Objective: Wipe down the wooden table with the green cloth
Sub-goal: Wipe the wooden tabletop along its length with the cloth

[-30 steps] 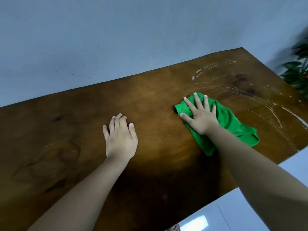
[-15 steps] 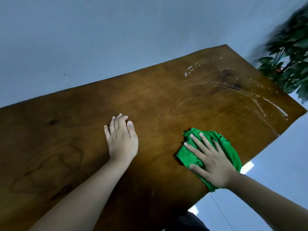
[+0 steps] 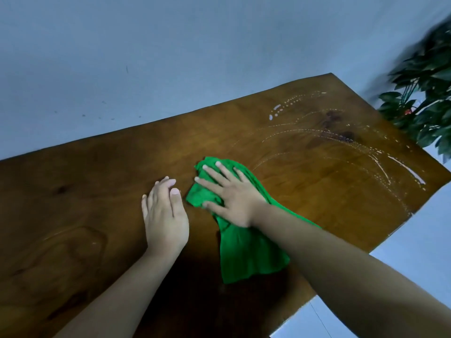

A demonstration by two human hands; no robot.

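Risk 1: the loose tail of the bright green, soft, crumpled microfibre cloth (image 3: 246, 250) trails toward 5 o'clock, near the table's front edge. A stroke that way could drag it over the edge, so the cloth slips out from under the palm.

Risk 2: the right hand (image 3: 229, 198) only presses on the cloth, fingers spread flat, nothing pinched. With uneven pressure the cloth is likely to bunch and skip, leaving streaks.

Risk 3: the left hand (image 3: 166, 215) rests flat on the dark brown, glossy wooden table (image 3: 97, 181), fingers together, holding nothing, just beside the cloth at its 9 o'clock. A stroke toward 9 o'clock would run into it.

Risk 4: curved trails of white droplets (image 3: 366, 147) lie at 2 o'clock from the cloth, well apart from it, toward the far right corner. Judgement: that zone is not yet dry.

Cloth state: bunched under the fingers, flaring wider toward the wrist; it sits at centre of view, right of the table's middle. A green leafy plant (image 3: 424, 98) stands beyond the right corner, blurred.
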